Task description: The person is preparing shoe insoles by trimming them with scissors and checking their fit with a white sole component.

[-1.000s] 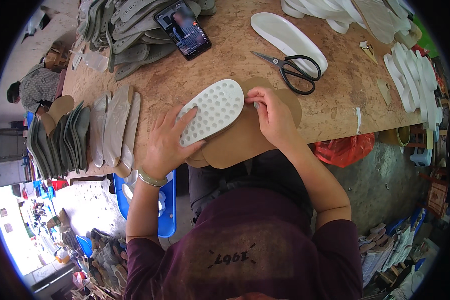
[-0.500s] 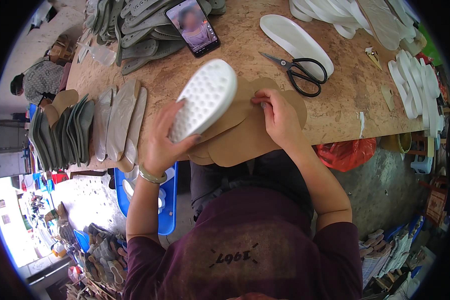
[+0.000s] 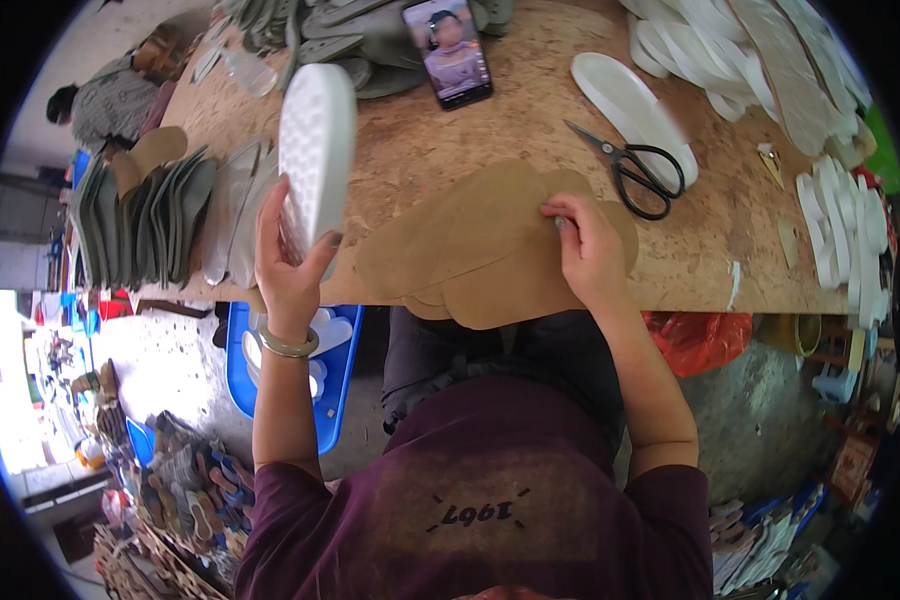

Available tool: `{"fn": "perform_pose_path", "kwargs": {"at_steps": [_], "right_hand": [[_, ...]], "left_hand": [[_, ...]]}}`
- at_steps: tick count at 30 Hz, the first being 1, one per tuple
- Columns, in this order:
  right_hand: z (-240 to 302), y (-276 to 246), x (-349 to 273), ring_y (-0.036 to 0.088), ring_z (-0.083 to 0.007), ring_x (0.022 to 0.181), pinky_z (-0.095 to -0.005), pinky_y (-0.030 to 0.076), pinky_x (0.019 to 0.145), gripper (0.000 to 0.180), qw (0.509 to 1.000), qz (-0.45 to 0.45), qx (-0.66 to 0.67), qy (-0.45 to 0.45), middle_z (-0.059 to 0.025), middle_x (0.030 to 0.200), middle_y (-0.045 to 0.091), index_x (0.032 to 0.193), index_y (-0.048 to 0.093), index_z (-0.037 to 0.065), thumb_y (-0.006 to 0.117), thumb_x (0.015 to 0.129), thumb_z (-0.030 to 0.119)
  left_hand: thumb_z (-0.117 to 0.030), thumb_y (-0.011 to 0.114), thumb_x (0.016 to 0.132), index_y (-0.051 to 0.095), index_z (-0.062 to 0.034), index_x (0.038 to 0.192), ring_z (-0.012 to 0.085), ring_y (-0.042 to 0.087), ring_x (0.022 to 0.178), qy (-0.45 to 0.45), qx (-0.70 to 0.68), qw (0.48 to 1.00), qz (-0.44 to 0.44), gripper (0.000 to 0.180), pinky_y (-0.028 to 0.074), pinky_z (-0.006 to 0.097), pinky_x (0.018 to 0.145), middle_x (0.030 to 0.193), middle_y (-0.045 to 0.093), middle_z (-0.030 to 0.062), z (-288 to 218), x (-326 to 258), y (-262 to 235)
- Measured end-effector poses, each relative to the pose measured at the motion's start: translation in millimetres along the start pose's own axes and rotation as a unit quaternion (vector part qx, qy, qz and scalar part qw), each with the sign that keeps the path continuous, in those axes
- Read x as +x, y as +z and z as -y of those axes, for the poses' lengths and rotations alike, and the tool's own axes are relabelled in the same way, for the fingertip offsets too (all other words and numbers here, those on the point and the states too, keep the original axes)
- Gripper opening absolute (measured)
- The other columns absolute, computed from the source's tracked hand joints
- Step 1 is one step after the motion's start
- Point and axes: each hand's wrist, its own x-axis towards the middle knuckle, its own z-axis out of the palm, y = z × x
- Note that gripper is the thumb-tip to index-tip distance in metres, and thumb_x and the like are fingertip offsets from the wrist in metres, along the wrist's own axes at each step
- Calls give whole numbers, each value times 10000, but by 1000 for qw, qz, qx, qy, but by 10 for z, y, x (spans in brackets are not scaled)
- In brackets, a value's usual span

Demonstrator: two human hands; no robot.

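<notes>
A white shoe sole [image 3: 310, 150] stands almost upright in my left hand [image 3: 292, 250], its dimpled face turned to the left. My left thumb and fingers are wrapped round its lower end. Flat brown insole pieces [image 3: 450, 235] lie overlapped at the table's front edge, before my body. Over their right part is my right hand [image 3: 588, 250], thumb and forefinger closed in a pinch against the brown sheets. What sits between those fingertips is hidden. Beyond that hand, black-handled scissors [image 3: 635, 170] lie partly on another white sole [image 3: 630, 105].
Grey soles [image 3: 140, 225] stand in a row at the left, with clear-wrapped ones beside them. A phone [image 3: 450, 55] leans on grey uppers at the back. White soles [image 3: 840, 230] fill the right side. Below the table are a blue tray [image 3: 342, 390] and a red bag [image 3: 698, 340]. Another person [image 3: 115, 105] sits far left.
My left hand has moved left and lifted the white sole off the brown pieces, turning it more upright. My right hand keeps its pinch over the brown pieces. The whole view has shifted a little.
</notes>
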Motion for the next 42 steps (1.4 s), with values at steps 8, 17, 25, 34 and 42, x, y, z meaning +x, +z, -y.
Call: {"fn": "perform_pose_path", "kwargs": {"at_steps": [8,17,25,34,42], "right_hand": [[442,-83,232,609,-208,1152,-315,465,999,591,879,10,460,129,-121,1210,641,1432,412,-6,677,919,119],[70,-256,388,628,-201,1140,-338,483,1009,433,873,7,411,264,-116,1246,654,1351,547,-34,617,933,53],[-54,-5,521,621,-217,1165,-363,484,1022,434,867,65,380,315,-133,1276,640,1359,529,-49,608,953,81],[-61,110,549,625,-226,1166,-374,496,1014,436,864,83,370,333,-146,1287,634,1372,518,-49,595,970,99],[-83,115,539,636,-232,1156,-372,500,1014,446,863,77,369,336,-161,1279,640,1371,516,-61,605,963,94]], "left_hand": [[-291,845,632,600,-188,1372,314,548,1189,231,390,860,233,786,435,455,982,1339,550,149,-546,-258,284],[-398,847,708,677,-102,1042,301,598,1103,190,304,934,-8,478,443,430,945,1181,653,98,-21,-634,-75],[-419,800,768,673,-115,965,223,608,1076,164,347,921,65,384,451,392,916,1114,659,16,373,-820,-325],[-422,783,787,673,-121,964,204,607,1085,169,328,927,69,367,445,382,914,1115,655,12,446,-798,-335],[-445,816,742,700,-151,958,216,613,1103,152,329,929,73,383,425,406,940,1126,677,-7,462,-823,-321]]}}
